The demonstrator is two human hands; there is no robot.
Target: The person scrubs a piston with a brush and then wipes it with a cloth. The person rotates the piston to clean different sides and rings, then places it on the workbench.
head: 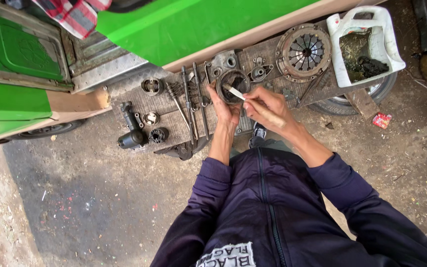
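The left hand [225,110] is cupping a dark, round metal ring part [233,86] from below and from its left side, fingers curled up around the rim, holding it just above the tabletop [171,121]. The right hand [269,108] is pinching a thin pale blade [234,92] between thumb and fingertips, its flat tip lying across the inside face of the round part. Both forearms are reaching out of pushed-up dark blue sleeves [208,185]. Right behind the held part a grey metal housing [222,61] is lying on the worn wooden tabletop, and beside that a small diamond-shaped flange [259,73]. To the left of the hands several long slim rods [190,101] are lying side by side, and further left a piston [151,86], two smaller round pieces [150,118] and a black elbow-shaped part [131,129] are resting near the edge. To the right a clutch pressure plate [303,51] with radial fingers is sitting on the tabletop, and beyond it a cut-open white plastic jug [367,44] is holding dirty liquid and dark parts. A tyre [344,105] is showing under the right end of the tabletop. A green vehicle body [184,24] is filling the top of the view, and the dirt ground [100,198] is lying below.
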